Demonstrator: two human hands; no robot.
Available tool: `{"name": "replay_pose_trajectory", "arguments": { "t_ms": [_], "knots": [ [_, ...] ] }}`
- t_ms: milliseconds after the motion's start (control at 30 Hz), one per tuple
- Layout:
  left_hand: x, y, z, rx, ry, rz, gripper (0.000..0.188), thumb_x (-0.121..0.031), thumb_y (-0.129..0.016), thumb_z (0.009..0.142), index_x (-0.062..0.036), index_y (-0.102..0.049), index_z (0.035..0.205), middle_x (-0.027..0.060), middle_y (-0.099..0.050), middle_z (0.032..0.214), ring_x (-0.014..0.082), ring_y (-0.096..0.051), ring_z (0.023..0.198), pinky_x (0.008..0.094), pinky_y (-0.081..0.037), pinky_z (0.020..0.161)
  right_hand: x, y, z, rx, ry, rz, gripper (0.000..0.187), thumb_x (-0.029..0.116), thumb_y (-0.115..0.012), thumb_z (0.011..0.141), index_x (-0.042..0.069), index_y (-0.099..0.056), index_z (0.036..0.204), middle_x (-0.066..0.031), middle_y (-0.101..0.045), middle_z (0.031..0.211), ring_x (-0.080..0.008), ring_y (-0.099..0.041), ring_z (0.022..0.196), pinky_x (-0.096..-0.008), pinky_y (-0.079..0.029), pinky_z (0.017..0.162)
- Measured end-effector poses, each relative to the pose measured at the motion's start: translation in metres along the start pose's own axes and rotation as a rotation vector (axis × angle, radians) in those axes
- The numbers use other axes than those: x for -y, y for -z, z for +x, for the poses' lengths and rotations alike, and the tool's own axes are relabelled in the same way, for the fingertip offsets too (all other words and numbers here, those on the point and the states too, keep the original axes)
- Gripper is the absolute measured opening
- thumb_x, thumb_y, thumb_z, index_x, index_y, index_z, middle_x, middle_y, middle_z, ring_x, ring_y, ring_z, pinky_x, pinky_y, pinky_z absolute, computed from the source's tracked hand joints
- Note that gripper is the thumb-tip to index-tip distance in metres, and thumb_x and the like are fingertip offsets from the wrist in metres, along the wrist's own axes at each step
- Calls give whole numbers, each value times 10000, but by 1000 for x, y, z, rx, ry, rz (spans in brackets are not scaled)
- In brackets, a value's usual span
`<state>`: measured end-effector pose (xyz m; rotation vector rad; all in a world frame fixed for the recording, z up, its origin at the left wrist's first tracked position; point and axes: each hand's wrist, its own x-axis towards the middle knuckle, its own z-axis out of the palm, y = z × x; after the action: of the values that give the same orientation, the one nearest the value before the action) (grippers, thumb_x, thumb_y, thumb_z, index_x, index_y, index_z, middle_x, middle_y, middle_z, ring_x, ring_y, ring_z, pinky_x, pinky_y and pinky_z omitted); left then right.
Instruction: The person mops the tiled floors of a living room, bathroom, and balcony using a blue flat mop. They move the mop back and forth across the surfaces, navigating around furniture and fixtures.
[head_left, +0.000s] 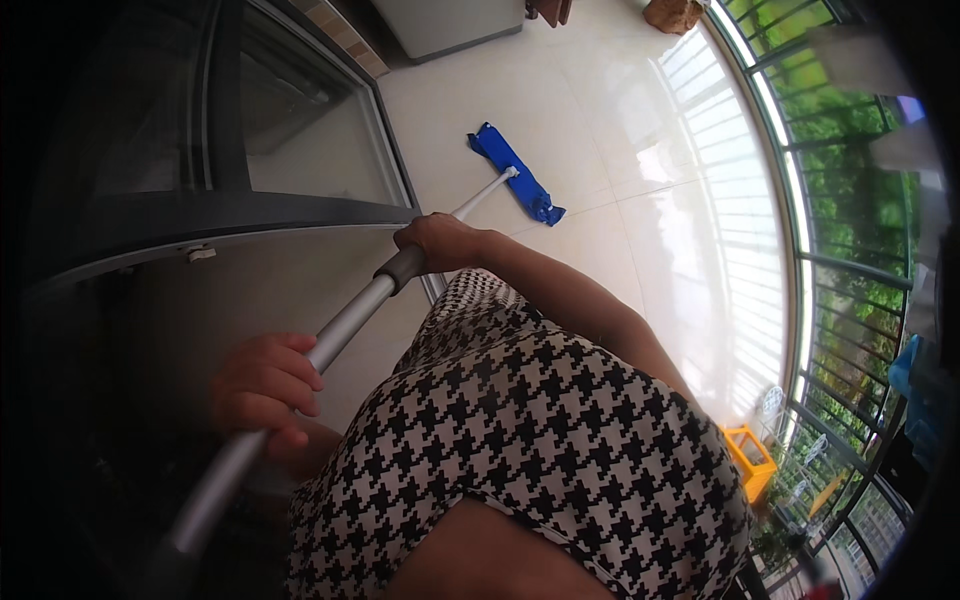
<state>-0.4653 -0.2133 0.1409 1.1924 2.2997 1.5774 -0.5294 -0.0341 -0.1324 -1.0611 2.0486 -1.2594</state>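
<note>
The left hand (265, 395) is closed around the lower part of a silver pole (350, 325), near the body, and its fingers bend over the metal. The right hand (440, 243) is placed further along and grips the same pole just beyond a grey sleeve (405, 265), with the arm stretched across the front of a black-and-white patterned garment (520, 410). On the left side, close to the pole, there stands a glass door with a dark frame (230, 210), which bears a small pale fitting (201, 254).

At the right edge of the floor (590, 110), toward its near end, there is a yellow crate (758, 478) with open sides; what it contains, I cannot tell. Some green plants (770, 540) are near it.

Beyond the hands, the pole becomes thinner and joins a blue mop head (525, 188). This lies flat on the pale tiles, slantwise, nearer to the left edge of the floor than to the right one. Along the right edge runs a dark railing (855, 265). At the far edge stand a pale cabinet (445, 25), toward the left corner, and a brown lumpy object (674, 14), toward the right corner.
</note>
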Motion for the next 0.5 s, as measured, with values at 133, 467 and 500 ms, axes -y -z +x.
{"name": "replay_pose_trajectory", "arguments": {
  "t_ms": [133,467,500],
  "knots": [
    [-7,-30,34,-179,3,-24,217,-157,-716,725,-91,-510,707,49,-605,627,199,-614,593,465,-565,700,-5,16,11,-112,46,-57,327,346,-743,718,148,-636,954,-122,-666,874,-332,-651,884,-449,-488,814],
    [55,-70,113,215,58,-39,232,16,-686,650,-55,-467,681,78,-562,685,236,-575,652,519,-509,844,-79,84,-12,-489,-184,-145,229,264,-710,734,165,-630,924,-74,-661,989,-293,-621,1016,-445,-475,852],
    [60,-72,122,284,7,-27,299,32,-761,616,-10,-474,690,90,-505,667,249,-559,611,484,-519,901,-86,86,-13,-512,-203,-128,234,267,-713,733,170,-630,930,-73,-660,989,-294,-619,1019,-447,-474,853]
  ]
}}
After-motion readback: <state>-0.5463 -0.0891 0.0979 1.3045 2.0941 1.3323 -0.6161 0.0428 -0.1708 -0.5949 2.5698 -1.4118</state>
